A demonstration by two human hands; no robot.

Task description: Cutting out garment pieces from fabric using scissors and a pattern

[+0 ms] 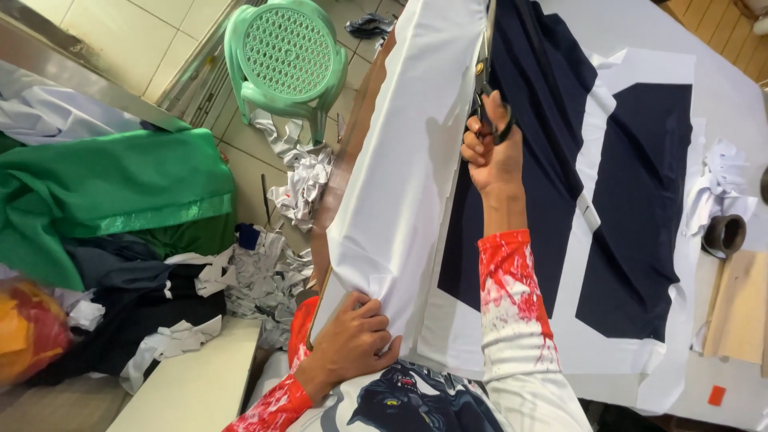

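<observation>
My right hand (492,156) grips the black handles of a pair of scissors (485,72), whose blades point away along the edge where white fabric (404,160) meets dark navy fabric (552,96). My left hand (352,336) pinches the near end of the white fabric strip at the table's edge. Both sleeves are white with red splashes. Navy pieces lie on white sheets across the table (720,80).
A green plastic chair (286,58) stands on the tiled floor at the far left. Fabric scraps (276,264) litter the floor. Green cloth (112,188) and dark garments (136,308) pile at left. A dark tape roll (724,234) and brown card (740,308) sit at right.
</observation>
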